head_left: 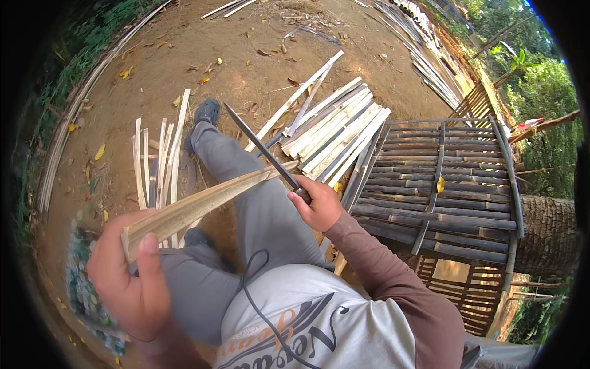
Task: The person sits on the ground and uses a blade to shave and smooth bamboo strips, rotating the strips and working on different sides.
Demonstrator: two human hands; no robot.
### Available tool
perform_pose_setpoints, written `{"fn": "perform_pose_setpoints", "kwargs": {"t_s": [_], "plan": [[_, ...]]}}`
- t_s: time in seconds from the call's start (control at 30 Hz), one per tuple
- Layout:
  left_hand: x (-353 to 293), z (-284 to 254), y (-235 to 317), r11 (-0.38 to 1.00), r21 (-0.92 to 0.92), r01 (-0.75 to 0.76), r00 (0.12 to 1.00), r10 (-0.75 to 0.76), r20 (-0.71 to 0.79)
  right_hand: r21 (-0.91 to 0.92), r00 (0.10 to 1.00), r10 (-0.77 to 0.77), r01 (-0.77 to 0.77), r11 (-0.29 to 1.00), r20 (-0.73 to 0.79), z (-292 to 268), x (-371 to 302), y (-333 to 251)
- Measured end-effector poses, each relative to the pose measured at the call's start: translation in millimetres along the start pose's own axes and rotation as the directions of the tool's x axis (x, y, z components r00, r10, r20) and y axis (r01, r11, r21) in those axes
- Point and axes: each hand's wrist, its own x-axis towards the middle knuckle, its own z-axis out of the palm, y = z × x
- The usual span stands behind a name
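My left hand [132, 277] grips the near end of a split bamboo strip [209, 200], thumb on its inner face and fingers behind. The strip slants up to the right across my thighs, its pale hollow side showing. In my right hand [318, 205] is a long, dark-bladed knife [261, 144], the fist wrapped round its handle. The blade points up and to the left, crossing the strip near its far end. Whether the edge touches the bamboo or only passes over it, I cannot tell.
Several pale strips [166, 163] lie left of my foot, and a larger pile of split bamboo [338, 129] is ahead to the right. Beside my right arm stands a bamboo-slat bench [442, 184] by a tree trunk [547, 234]. Long poles [80, 111] line the dirt ground's left edge.
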Motion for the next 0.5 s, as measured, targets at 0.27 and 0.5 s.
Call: {"fn": "perform_pose_setpoints", "kwargs": {"t_s": [0.27,0.5], "plan": [[-5.8,53.0,-25.5,0.927,-0.352,-0.126,0.976,0.052,-0.213,0.024,0.998,-0.061,0.061,0.998,-0.01,-2.4,-11.8,36.5],[0.0,61.1,-18.5,0.976,-0.218,-0.002,0.982,-0.04,-0.187,-0.14,0.92,0.391,-0.385,0.912,0.014,41.0,-3.9,153.4]]}}
